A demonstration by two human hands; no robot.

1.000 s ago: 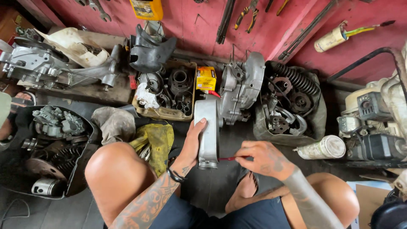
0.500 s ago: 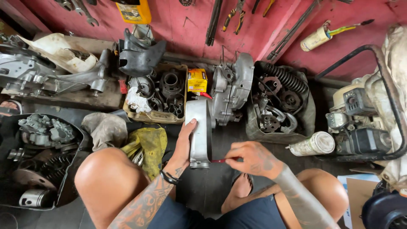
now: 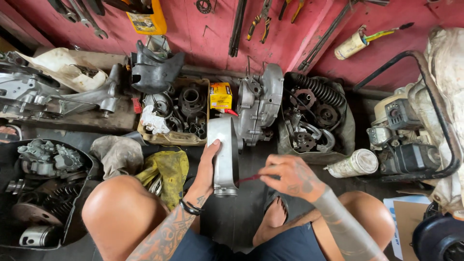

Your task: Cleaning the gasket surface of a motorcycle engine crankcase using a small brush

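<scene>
My left hand (image 3: pixel 207 169) grips the left side of a long grey metal engine cover (image 3: pixel 224 154) that stands on end on the floor between my knees. My right hand (image 3: pixel 290 175) pinches a thin red-handled tool (image 3: pixel 249 179) whose tip touches the cover's lower right edge. A black band sits on my left wrist. I sit on the floor, and my bare foot (image 3: pixel 274 216) lies below the cover.
A cardboard box of engine parts (image 3: pixel 174 116) and a small yellow box (image 3: pixel 221 95) lie beyond the cover. A grey engine casing (image 3: pixel 261 104) and a bag of springs and gears (image 3: pixel 314 116) are at right. A yellow rag (image 3: pixel 166 171) lies left; tools hang on the red wall (image 3: pixel 203 34).
The view has shifted a little, so everything sits lower and further left in the frame. Both hands keep their hold on the cover and the red tool.
</scene>
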